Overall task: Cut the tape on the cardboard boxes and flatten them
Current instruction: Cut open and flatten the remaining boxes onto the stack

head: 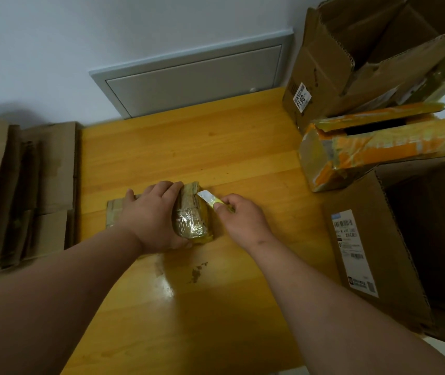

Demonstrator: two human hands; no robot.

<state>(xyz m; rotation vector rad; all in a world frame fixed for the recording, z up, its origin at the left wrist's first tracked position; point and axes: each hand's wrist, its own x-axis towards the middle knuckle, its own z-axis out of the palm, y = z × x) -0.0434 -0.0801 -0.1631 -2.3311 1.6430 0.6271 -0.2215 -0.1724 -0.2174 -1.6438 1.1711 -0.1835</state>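
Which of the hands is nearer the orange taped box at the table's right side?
Right. The right hand, holding the cutter, is closer to the orange taped box; the left hand grips the small box farther left.

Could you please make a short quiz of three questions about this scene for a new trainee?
1. True or false: the left hand holds the knife.
2. Where does the flat cardboard lie? A) left of the table B) on the orange box C) inside the big box
3. Fill in: the right hand points the blade at the small ____.

Key:
1. False; the left hand holds the small box, the right hand holds the knife.
2. A
3. box
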